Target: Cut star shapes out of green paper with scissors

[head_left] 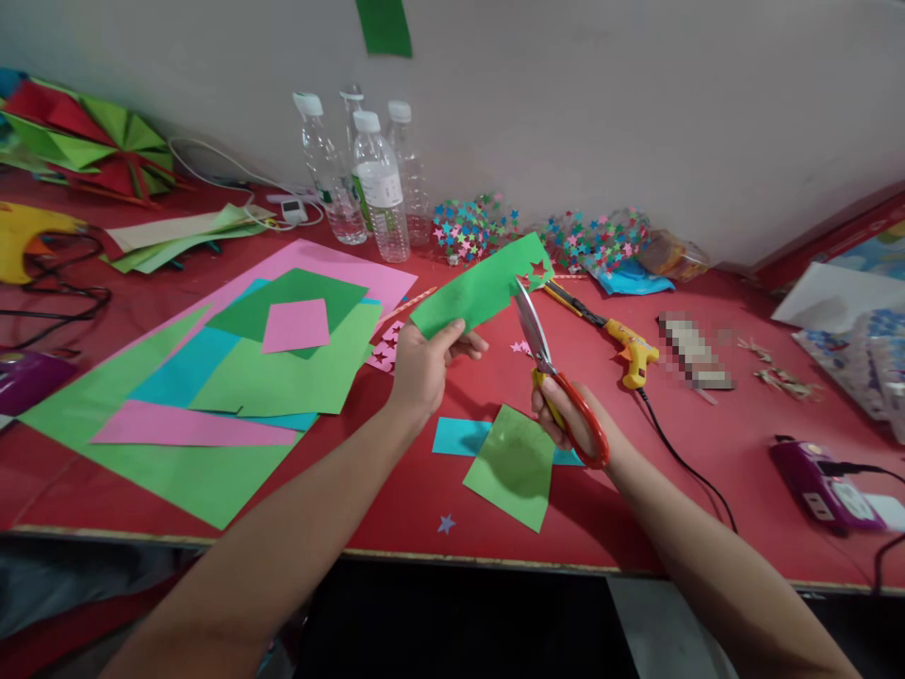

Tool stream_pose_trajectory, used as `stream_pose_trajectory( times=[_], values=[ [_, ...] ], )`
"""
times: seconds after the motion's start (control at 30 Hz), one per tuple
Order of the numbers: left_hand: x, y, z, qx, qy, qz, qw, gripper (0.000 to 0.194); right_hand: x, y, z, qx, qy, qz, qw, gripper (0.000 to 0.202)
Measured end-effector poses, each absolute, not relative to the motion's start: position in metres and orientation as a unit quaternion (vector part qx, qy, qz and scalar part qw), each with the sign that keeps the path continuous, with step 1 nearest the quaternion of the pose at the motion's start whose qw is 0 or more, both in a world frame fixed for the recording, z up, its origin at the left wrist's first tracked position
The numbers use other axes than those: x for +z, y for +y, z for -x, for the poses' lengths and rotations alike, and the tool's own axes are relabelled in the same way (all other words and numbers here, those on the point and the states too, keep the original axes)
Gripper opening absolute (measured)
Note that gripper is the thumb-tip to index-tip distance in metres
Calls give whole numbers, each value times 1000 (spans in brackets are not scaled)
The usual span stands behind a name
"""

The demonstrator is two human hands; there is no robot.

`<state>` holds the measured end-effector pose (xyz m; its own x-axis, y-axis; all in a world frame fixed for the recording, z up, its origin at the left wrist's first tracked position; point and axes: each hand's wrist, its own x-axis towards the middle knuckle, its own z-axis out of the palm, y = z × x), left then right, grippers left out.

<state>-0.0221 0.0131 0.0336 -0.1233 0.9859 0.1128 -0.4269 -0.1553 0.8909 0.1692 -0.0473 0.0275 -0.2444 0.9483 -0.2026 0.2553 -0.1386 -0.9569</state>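
Observation:
A green paper strip (470,288) with star-shaped holes at its far end is pinched in my left hand (428,363). My right hand (572,415) grips scissors (535,330) with red and yellow handles. The blades point up and their tips meet the strip's lower edge near the star holes; I cannot tell whether they cut into it. Below on the red table lie a light green paper piece (510,471) and a blue strip (459,437), partly covered by it. A small purple star (446,523) rests near the front edge.
Colored paper sheets (272,387) spread at left. Plastic bottles (382,189) and bags of small stars (473,226) stand along the wall. To the right are a yellow glue gun (629,351) with its cord and a purple power socket (820,486).

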Motion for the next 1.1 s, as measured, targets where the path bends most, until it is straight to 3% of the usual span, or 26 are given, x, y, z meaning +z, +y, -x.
stream_pose_trajectory(
  times=[0.37, 0.6, 0.73, 1.1],
  values=[
    [36, 11, 25, 650, 254, -477, 534, 27, 16, -47, -167, 588, -522, 529, 319, 54],
    [21, 9, 25, 599, 408, -529, 442, 28, 25, -55, -157, 577, -561, 530, 269, 54],
    [19, 13, 26, 604, 408, -514, 452, 37, 34, -59, -154, 568, -583, 526, 246, 53],
    [19, 10, 22, 612, 448, -478, 444, 35, 37, -60, -156, 561, -604, 521, 219, 56]
  ],
)
